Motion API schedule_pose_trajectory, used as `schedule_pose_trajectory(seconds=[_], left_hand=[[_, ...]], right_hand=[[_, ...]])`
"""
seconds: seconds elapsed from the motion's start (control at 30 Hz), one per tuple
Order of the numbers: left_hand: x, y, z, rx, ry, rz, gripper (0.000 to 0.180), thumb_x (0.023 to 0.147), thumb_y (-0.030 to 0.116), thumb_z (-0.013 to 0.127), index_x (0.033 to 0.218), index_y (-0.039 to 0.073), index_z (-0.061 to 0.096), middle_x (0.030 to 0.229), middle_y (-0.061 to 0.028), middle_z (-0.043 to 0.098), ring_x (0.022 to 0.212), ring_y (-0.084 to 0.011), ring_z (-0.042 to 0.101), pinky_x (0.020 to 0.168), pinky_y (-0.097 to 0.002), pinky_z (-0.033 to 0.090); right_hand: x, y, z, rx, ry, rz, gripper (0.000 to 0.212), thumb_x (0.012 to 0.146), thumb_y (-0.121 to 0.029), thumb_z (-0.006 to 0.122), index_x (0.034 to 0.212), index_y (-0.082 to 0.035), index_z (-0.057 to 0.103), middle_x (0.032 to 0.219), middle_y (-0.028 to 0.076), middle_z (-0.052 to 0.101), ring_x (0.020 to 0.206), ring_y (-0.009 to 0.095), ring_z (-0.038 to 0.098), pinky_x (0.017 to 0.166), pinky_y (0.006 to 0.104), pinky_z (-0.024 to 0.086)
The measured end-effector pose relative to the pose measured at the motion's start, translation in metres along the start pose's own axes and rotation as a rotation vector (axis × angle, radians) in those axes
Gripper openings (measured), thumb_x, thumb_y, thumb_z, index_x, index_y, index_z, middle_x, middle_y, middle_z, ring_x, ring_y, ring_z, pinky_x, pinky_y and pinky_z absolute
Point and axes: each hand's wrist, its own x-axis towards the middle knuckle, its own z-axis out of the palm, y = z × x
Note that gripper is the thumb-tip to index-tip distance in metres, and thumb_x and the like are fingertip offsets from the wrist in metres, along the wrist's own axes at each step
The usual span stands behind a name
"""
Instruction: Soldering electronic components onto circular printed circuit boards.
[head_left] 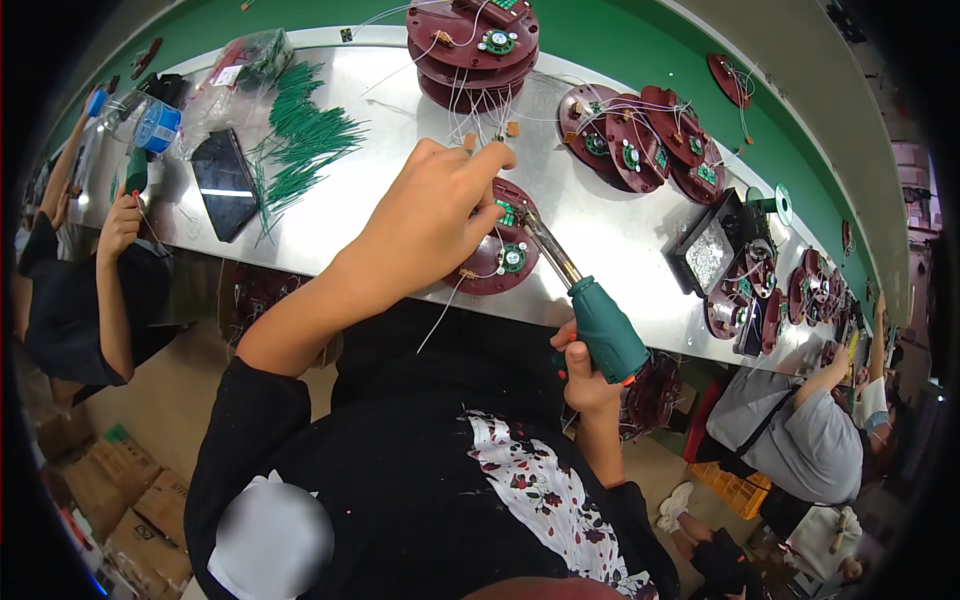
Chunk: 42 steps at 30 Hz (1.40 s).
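Left hand: the left hand (425, 220) sits at the centre of the frame, over the near edge of the bench (380, 200); its fingers (490, 160) are pinched together on a thin white wire (470, 125) just above a dark red disc.
Right hand: the right hand (585, 380) is lower and to the right of centre, below the bench edge; its fingers are clamped around the green handle of a soldering iron (600, 320).
Soldering iron: it slants up and to the left, and its metal tip reaches the green circuit board on the disc, right beside the left hand.
Disc: the dark red disc (505, 260) lies flat at the near edge of the bench, partly hidden by the left hand, with thin wires trailing off it.
Stack: more dark red discs are piled at the top centre of the frame (470, 50), with white wires hanging from them.
Row of discs: further discs (640, 140) lean on one another to the upper right of the worked disc.
Green wires: a loose heap of green wires (300, 140) lies at the upper left, next to a dark phone (225, 180).
Tray: a small black tray of pale bits (710, 255) stands at the right of the bench.
Other people: a person's hand (120, 220) shows at the left edge, and another person in grey (800, 430) sits at the lower right.
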Motion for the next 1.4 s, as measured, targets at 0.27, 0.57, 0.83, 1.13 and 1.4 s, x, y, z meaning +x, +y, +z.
schedule_pose_trajectory(seconds=[0.27, 0.57, 0.83, 1.13, 1.4], left_hand=[[0.003, 0.001, -0.001, 0.014, -0.029, -0.005, 0.035, 0.084, 0.002, 0.076, 0.114, 0.005, 0.06, 0.074, -0.0048, 0.069, 0.076, -0.0282, 0.068, 0.085, -0.0401, 0.045], [0.01, 0.004, -0.002, 0.08, -0.077, -0.001, 0.031, 0.084, 0.001, 0.076, 0.111, 0.004, 0.06, 0.073, -0.0051, 0.069, 0.075, -0.0287, 0.067, 0.083, -0.0405, 0.045], [0.009, 0.012, -0.005, 0.207, -0.02, 0.042, 0.024, 0.087, 0.003, 0.075, 0.108, 0.003, 0.062, 0.072, -0.0059, 0.068, 0.073, -0.0282, 0.067, 0.08, -0.0398, 0.046], [0.006, 0.01, 0.011, -0.344, 0.075, -0.153, 0.015, 0.09, 0.011, 0.074, 0.097, 0.0, 0.066, 0.077, -0.0136, 0.071, 0.073, -0.0287, 0.07, 0.07, -0.0414, 0.051], [-0.003, -0.004, 0.038, -0.042, 0.167, 0.076, 0.014, 0.089, 0.01, 0.073, 0.093, 0.001, 0.064, 0.097, -0.011, 0.071, 0.088, -0.0298, 0.067, 0.084, -0.0378, 0.05]], right_hand=[[0.0, -0.007, -0.001, 0.024, -0.009, 0.081, 0.053, 0.106, -0.047, 0.061, 0.117, 0.006, 0.063, 0.08, 0.009, 0.066, 0.078, 0.02, 0.067, 0.078, 0.0366, 0.057], [0.003, 0.004, 0.001, 0.119, 0.123, -0.022, 0.061, 0.105, -0.055, 0.056, 0.11, 0.006, 0.061, 0.073, 0.008, 0.061, 0.087, 0.026, 0.068, 0.1, 0.0484, 0.052], [0.004, 0.004, 0.0, 0.139, 0.143, 0.012, 0.062, 0.105, -0.056, 0.057, 0.11, 0.006, 0.06, 0.076, 0.009, 0.062, 0.094, 0.029, 0.07, 0.093, 0.0445, 0.054], [0.007, 0.01, -0.006, 0.226, 0.133, -0.048, 0.063, 0.106, -0.056, 0.055, 0.112, 0.006, 0.059, 0.081, 0.01, 0.062, 0.092, 0.03, 0.07, 0.086, 0.0417, 0.056], [0.005, 0.008, -0.011, 0.264, 0.147, -0.047, 0.064, 0.107, -0.057, 0.053, 0.114, 0.007, 0.059, 0.084, 0.01, 0.063, 0.079, 0.023, 0.067, 0.083, 0.0397, 0.056]])
